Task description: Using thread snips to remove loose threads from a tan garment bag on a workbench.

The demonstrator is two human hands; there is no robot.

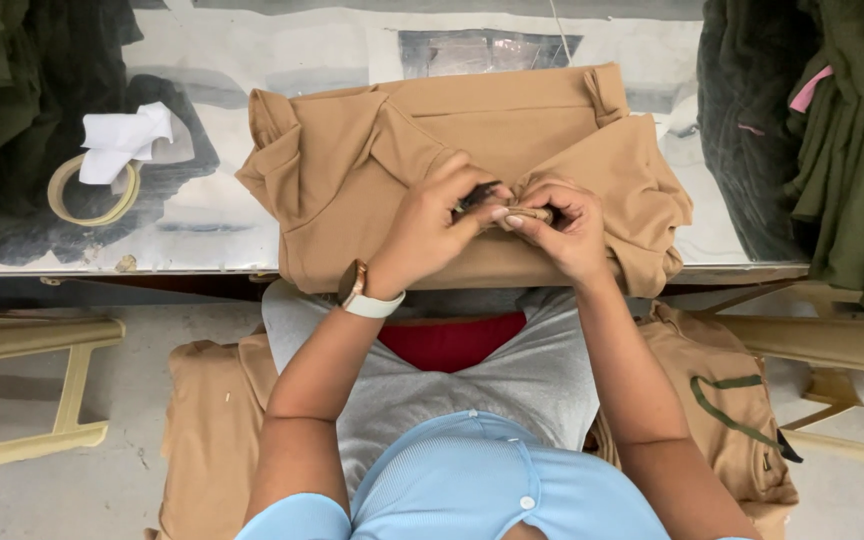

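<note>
Item — tan garment point(472, 150), folded, centre of frame on a worn, paint-stained table point(282, 50).

Step, as judged: close work on a small fabric tab at the garment's near edge. Left hand point(432, 225) pinched shut on a small dark tool, kind unclear; right hand point(562, 225) pinched shut on the tab. Next move calls for a steady, taut hold.

Surroundings — tape roll point(92, 190) with white paper, left; dark green clothes at both upper corners; concrete floor below.
</note>
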